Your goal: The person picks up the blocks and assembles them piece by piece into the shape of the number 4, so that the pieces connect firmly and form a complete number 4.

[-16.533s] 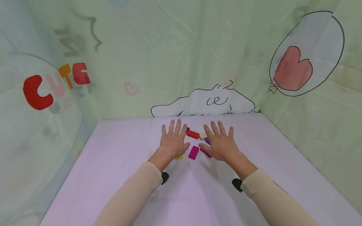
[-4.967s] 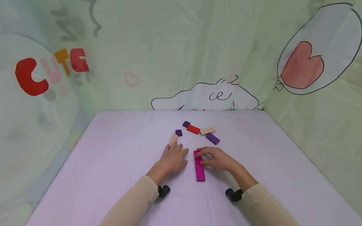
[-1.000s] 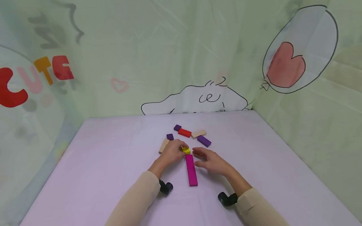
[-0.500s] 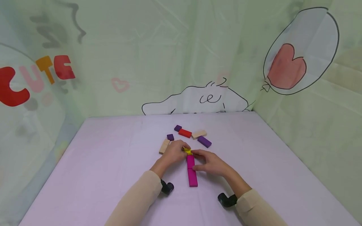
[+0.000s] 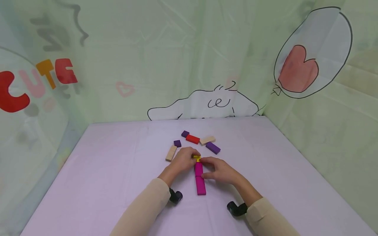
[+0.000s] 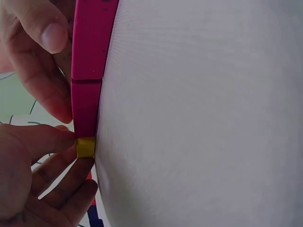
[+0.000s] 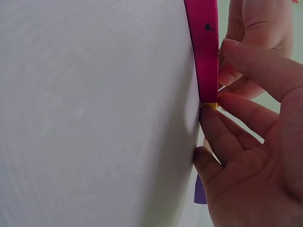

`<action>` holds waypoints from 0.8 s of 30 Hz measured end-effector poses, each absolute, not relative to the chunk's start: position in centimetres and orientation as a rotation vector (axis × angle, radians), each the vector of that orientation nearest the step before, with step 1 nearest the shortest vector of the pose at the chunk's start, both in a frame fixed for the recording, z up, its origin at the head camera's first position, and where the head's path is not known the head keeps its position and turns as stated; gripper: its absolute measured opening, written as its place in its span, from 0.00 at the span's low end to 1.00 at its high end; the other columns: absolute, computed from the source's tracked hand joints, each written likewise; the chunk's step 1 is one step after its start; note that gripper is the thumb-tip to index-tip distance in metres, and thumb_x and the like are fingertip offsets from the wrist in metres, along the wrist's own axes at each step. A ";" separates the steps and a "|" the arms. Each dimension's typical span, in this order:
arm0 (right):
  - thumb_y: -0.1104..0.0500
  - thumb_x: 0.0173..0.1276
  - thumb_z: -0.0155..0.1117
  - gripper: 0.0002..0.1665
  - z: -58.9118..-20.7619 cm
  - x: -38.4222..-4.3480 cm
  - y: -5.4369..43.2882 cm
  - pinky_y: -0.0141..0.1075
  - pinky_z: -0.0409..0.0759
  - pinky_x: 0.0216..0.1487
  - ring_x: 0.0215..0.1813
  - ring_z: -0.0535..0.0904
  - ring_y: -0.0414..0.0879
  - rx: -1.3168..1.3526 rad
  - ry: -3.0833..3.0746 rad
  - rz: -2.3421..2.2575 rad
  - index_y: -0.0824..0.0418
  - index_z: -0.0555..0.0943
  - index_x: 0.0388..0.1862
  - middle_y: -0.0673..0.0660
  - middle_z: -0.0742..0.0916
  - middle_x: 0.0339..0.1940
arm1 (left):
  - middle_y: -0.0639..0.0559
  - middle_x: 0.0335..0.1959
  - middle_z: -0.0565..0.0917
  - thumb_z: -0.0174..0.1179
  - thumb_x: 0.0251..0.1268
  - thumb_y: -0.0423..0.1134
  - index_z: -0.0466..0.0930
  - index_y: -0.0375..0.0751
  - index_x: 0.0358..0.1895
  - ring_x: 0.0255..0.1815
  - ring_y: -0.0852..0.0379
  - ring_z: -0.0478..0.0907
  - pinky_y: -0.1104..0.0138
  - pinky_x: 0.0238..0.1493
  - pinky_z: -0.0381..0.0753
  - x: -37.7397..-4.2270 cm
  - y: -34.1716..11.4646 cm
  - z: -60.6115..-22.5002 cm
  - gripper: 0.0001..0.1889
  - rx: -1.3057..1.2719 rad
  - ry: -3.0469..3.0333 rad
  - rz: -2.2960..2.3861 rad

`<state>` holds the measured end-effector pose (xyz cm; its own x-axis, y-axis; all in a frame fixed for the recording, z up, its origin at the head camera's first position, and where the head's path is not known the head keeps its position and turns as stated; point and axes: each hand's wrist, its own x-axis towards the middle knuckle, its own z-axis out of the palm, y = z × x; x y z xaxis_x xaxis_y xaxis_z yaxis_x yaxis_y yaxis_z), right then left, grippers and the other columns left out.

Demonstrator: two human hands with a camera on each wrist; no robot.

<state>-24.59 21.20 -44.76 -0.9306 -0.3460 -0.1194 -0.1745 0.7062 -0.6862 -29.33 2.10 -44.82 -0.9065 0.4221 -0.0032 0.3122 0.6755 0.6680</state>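
Left hand (image 5: 183, 159) pinches the small yellow wooden cube (image 5: 197, 158) between thumb and fingers, pressing it against the far end of a line of two flat magenta rectangular blocks (image 5: 199, 178) laid end to end on the pale lilac tablecloth (image 5: 118, 183). The cube touches the far magenta block; the left wrist view shows them flush. Right hand (image 5: 220, 169) sits at the 3 o'clock side of the magenta line, fingers curled lightly, fingertips (image 7: 222, 101) touching the cube and the far magenta block, thumb against the block's side.

At 10 o'clock of the left hand lies a flat natural-wood block (image 5: 171, 153), just beside it. Further at 12 o'clock, apart from the hands: two small purple cubes (image 5: 177, 143), a red rectangular block (image 5: 192, 139), another natural-wood block (image 5: 207, 140), a long purple block (image 5: 213, 147). Black wrist cameras (image 5: 176, 196) under both sleeves.
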 end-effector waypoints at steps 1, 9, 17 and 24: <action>0.57 0.62 0.77 0.39 -44.7 -24.6 21.2 0.59 0.71 0.74 0.77 0.71 0.60 -0.418 2.674 -1.040 0.58 0.76 0.73 0.59 0.80 0.72 | 0.47 0.53 0.86 0.62 0.72 0.32 0.87 0.41 0.58 0.56 0.51 0.81 0.59 0.62 0.83 -29.4 2.1 -44.9 0.15 0.601 2.733 1.042; 0.67 0.71 0.64 0.30 -44.6 -24.6 21.0 0.57 0.73 0.73 0.76 0.73 0.60 -0.430 2.697 -1.031 0.59 0.77 0.72 0.60 0.81 0.71 | 0.48 0.53 0.87 0.62 0.72 0.33 0.87 0.42 0.58 0.55 0.51 0.81 0.60 0.61 0.83 -29.5 2.1 -45.2 0.14 0.600 2.748 1.041; 0.68 0.71 0.66 0.25 -44.6 -25.0 20.3 0.53 0.80 0.68 0.68 0.80 0.58 -0.409 2.792 -0.981 0.61 0.81 0.67 0.60 0.86 0.63 | 0.47 0.53 0.87 0.62 0.72 0.32 0.87 0.41 0.57 0.55 0.51 0.81 0.60 0.61 0.83 -29.4 2.1 -44.8 0.14 0.616 2.757 1.044; 0.68 0.70 0.68 0.22 -44.4 -25.0 19.8 0.52 0.80 0.67 0.66 0.82 0.58 -0.397 2.836 -0.933 0.61 0.83 0.63 0.59 0.88 0.60 | 0.48 0.53 0.87 0.62 0.72 0.33 0.87 0.42 0.57 0.55 0.51 0.81 0.60 0.61 0.83 -29.3 2.1 -44.9 0.14 0.606 2.759 1.038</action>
